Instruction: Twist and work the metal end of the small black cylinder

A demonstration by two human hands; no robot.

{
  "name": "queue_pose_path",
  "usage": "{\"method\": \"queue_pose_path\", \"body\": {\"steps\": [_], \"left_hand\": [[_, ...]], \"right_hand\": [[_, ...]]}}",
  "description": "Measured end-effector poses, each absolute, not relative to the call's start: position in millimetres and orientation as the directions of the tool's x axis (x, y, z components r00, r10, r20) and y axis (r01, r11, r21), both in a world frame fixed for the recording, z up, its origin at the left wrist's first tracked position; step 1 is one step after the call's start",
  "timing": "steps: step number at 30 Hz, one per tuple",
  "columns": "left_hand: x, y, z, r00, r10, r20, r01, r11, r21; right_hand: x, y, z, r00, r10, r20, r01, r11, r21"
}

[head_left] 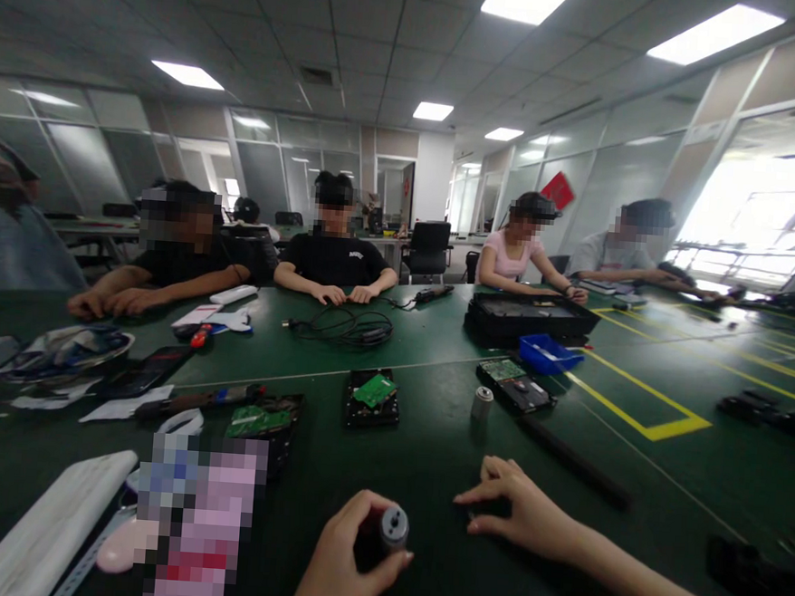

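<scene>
My left hand (pixel 352 554) grips a small metal cylinder (pixel 394 527) between thumb and fingers. Its round end, with a dark centre and small holes, faces up; it looks like a small electric motor. To the right, my right hand (pixel 515 506) is held low over the table, thumb and forefinger drawn together around a tiny dark thing that I cannot make out. Beyond my hands a second metal cylinder (pixel 482 403) stands upright. Near it lies a hard drive (pixel 515 384) with its green board showing. Another hard drive (pixel 371 414) carries a loose green circuit board (pixel 375 390).
On the left lie a third drive with a green board (pixel 259 420), an electric screwdriver (pixel 206 400) and a white power bank-like slab (pixel 47 528). A dark bar (pixel 577 460), blue tray (pixel 547 354), black case (pixel 529 318) and coiled cable (pixel 347 325) lie farther off. Several people sit across the table.
</scene>
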State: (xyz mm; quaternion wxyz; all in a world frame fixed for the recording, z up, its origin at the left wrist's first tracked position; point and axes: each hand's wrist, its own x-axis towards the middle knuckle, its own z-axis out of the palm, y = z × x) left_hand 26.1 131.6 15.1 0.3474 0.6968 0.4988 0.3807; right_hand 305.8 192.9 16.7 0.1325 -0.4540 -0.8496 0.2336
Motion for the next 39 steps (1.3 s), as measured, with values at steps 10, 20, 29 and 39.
{"method": "queue_pose_path", "body": {"steps": [10,20,29,39], "left_hand": [[26,132,11,0.196,0.955,0.224,0.421,-0.288,0.86],[25,133,6,0.19,0.953,0.236,0.397,-0.294,0.869],[25,133,4,0.222,0.947,0.232,0.366,-0.301,0.881],[10,124,-5,0.163,0.869,0.467,0.319,-0.494,0.808]], "right_hand": [[251,187,34,-0.482,0.851,0.208,0.517,0.468,-0.717],[198,184,40,-0.571,0.795,0.206,0.371,0.474,-0.799],[201,178,25,-0.565,0.817,0.113,0.355,0.365,-0.861],[211,175,9,-0.638,0.721,0.272,0.263,0.536,-0.803]]}}
